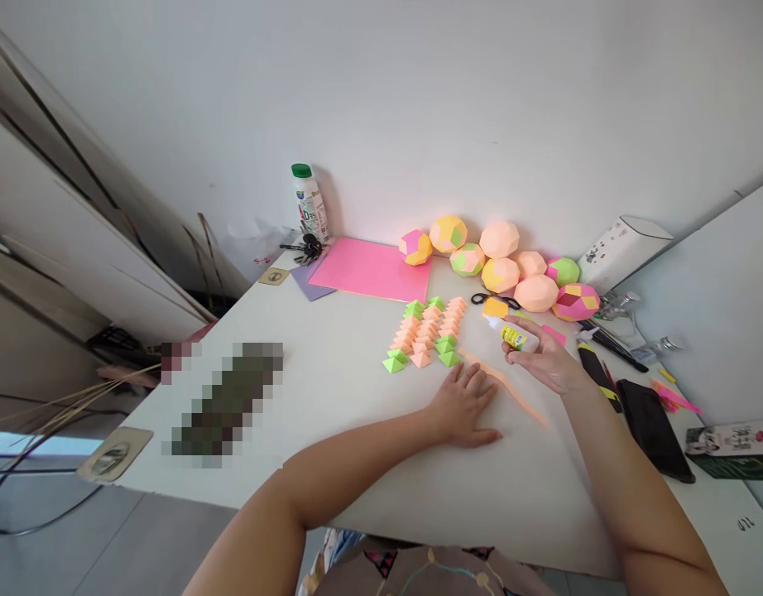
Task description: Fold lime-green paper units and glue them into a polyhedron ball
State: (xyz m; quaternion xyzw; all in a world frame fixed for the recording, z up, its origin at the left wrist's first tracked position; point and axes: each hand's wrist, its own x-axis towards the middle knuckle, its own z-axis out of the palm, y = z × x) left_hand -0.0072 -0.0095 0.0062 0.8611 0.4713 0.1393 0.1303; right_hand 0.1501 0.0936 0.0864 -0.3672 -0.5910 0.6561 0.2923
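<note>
My right hand (546,360) is closed round a small glue bottle (516,335) with a yellow label, its white nozzle pointing left, held above the table. My left hand (465,406) lies flat on the table with fingers spread. Its fingertips rest at a long, narrow peach paper strip (511,387); whether they press on it I cannot tell. Just beyond that hand stand rows of small folded paper pyramids (424,333), peach and green. Black-handled scissors (481,299) lie behind the glue bottle, partly under an orange piece of paper (496,309).
Several faceted paper balls (499,275) sit along the wall. A pink sheet (369,269), keys (311,246) and a green-capped bottle (310,203) are at the back left. A box cutter (598,377), black phone (655,430) and small carton (732,451) lie at right.
</note>
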